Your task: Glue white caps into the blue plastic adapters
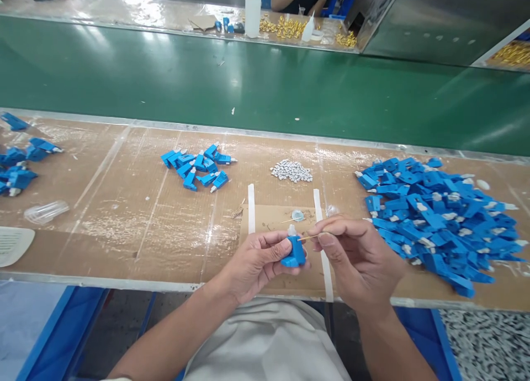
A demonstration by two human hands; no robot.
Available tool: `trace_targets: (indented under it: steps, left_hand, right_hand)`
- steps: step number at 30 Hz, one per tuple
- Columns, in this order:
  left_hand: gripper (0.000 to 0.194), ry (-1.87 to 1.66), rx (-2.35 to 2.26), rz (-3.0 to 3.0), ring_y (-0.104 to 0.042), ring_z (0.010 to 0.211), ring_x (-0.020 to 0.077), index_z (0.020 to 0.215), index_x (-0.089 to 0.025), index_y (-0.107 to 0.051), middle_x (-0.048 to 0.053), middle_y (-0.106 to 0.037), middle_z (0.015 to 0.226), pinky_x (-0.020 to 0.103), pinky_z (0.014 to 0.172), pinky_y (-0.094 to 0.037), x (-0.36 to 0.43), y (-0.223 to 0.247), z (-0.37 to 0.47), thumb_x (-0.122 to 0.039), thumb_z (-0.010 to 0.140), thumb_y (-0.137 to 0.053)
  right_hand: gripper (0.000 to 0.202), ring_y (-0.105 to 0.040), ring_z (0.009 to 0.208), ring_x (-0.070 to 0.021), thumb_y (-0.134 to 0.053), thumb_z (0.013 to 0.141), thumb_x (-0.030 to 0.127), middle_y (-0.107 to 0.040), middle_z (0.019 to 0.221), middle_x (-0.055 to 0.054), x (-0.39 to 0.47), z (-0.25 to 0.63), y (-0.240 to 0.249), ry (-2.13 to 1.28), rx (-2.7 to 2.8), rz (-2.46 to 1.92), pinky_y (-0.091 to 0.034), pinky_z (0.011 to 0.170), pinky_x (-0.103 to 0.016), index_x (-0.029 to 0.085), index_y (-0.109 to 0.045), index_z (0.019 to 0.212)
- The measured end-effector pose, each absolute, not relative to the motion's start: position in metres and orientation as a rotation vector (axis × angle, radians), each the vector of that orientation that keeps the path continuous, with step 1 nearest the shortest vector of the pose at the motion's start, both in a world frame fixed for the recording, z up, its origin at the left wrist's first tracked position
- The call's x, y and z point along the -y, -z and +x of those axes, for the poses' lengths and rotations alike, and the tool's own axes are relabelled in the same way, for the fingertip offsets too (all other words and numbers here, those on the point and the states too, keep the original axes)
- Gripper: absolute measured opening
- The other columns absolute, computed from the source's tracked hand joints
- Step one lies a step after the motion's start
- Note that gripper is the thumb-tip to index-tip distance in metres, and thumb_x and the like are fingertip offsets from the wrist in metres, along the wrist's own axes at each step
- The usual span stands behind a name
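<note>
A blue plastic part [296, 252] with a whitish tip is pinched between the thumb and fingers of my left hand [260, 259]. My right hand [358, 257] grips a thin, toothpick-like stick [308, 238], its far end at the side of the blue part. Whether that end touches the part or enters it, I cannot tell. Just beyond my hands, a small round clear dish [297, 216] with a second thin stick by it sits on a cardboard sheet [269, 215]. Farther back is a little pile of small grey-white pieces [291, 171].
At right lies a large heap of blue parts [439, 215]. Smaller groups are at centre-left [196, 165] and far left [19, 165], near a clear plastic piece [46, 211]. A green conveyor belt [186, 77] runs behind. Across it are a white bottle [253, 11], gold-coloured pieces [287, 27] and another person's arms.
</note>
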State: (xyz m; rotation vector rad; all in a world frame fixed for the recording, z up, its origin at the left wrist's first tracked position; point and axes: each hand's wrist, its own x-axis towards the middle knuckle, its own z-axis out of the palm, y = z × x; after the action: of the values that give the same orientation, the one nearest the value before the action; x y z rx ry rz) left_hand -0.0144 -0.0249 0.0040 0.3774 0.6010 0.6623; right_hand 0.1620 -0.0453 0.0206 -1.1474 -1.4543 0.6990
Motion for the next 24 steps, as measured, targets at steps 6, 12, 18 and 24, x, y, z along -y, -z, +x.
trace_targets:
  steps: [6,12,18,24]
  left_hand:
    - [0.027,-0.658,-0.607,0.385,-0.071,0.078,0.0164,0.1,-0.009,-0.078,0.011,-0.071,0.086,0.02,0.069,-0.056,0.024,-0.001,-0.015,-0.031,0.085,-0.077]
    - [0.028,-0.663,-0.572,0.407,-0.071,0.081,0.0167,0.108,-0.009,-0.078,0.01,-0.071,0.088,0.019,0.069,-0.057,0.025,0.002,-0.015,-0.029,0.088,-0.074]
    - [0.028,-0.667,-0.586,0.403,-0.072,0.082,0.0166,0.106,-0.008,-0.078,0.011,-0.072,0.089,0.019,0.068,-0.057,0.027,0.004,-0.017,-0.029,0.088,-0.074]
    - [0.027,-0.715,-0.634,0.364,-0.074,0.081,0.0165,0.104,-0.008,-0.078,0.008,-0.073,0.088,0.016,0.066,-0.057,0.013,0.004,-0.034,-0.025,0.083,-0.08]
  right_hand:
    - [0.013,-0.069,0.082,-0.0208,-0.06,0.096,0.011,-0.071,0.092,-0.005,0.045,0.162,-0.018,-0.723,1.482,-1.127,-0.057,0.071,-0.036,0.023,-0.064,0.099]
    - [0.018,-0.069,0.085,-0.0216,-0.059,0.095,0.008,-0.071,0.091,-0.004,0.045,0.163,-0.018,-0.654,1.585,-1.106,-0.056,0.074,-0.038,0.025,-0.063,0.102]
    - [0.017,-0.067,0.08,-0.0197,-0.059,0.096,0.009,-0.068,0.096,-0.004,0.045,0.167,-0.019,-0.717,1.535,-1.105,-0.055,0.069,-0.036,0.025,-0.063,0.102]
    - [0.005,-0.06,0.105,-0.0259,-0.065,0.095,0.02,-0.061,0.103,-0.009,0.051,0.188,-0.004,-0.753,1.661,-1.316,-0.049,0.072,-0.033,0.023,-0.068,0.093]
